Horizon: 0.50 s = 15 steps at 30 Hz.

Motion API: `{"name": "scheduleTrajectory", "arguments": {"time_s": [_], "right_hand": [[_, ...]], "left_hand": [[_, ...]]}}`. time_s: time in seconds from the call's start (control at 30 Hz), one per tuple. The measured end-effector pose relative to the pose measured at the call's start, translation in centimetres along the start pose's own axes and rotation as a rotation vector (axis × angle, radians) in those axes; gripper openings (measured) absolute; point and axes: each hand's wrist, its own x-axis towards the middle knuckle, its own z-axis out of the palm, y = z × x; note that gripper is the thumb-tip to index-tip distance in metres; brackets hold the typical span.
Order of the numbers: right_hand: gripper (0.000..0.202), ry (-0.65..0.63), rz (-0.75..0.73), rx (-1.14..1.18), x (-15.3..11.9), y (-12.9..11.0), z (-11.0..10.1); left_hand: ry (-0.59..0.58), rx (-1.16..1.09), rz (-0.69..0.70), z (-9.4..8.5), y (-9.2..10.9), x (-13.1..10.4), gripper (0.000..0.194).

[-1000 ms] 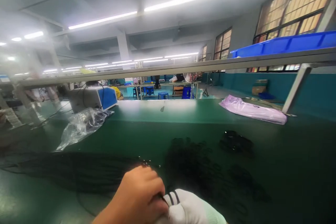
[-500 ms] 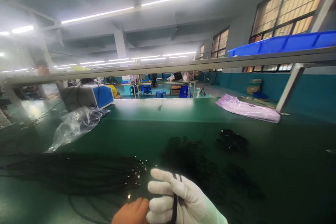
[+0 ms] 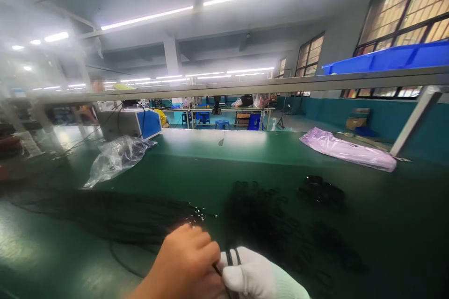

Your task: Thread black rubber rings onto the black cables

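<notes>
My bare left hand (image 3: 189, 254) is closed in a fist against my right hand, pinching a thin black cable (image 3: 217, 270). In a white knitted glove, my right hand (image 3: 250, 272) has its thumb pressed down on the same cable. Two black bands (image 3: 233, 257) loop round a gloved finger. To the left, a bundle of black cables (image 3: 115, 217) lies along the bench, small shiny tips by my left hand. Beyond my right hand spreads a dark heap of small black rings (image 3: 259, 215).
A clear plastic bag (image 3: 119, 156) lies at the left before a grey-and-blue machine (image 3: 129, 124). Farther right are a shiny black bundle (image 3: 324, 192) and a pink plastic-wrapped package (image 3: 347, 149). A shelf rail (image 3: 245, 88) crosses above the green bench (image 3: 196, 149), with a blue bin (image 3: 393, 58) on it.
My left hand has moved up and right, over the gloved fingers. The gloved fingers have curled in and dropped slightly. The view has turned a little left.
</notes>
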Motion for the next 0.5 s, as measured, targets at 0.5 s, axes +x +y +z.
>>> {"name": "scheduleTrajectory", "arguments": {"time_s": [0.5], "right_hand": [[0.024, 0.109, -0.284, 0.432, 0.8, -0.4, -0.6]], "left_hand": [[-0.177, 0.216, -0.202, 6.3, -1.3, -4.8, 0.023]]}}
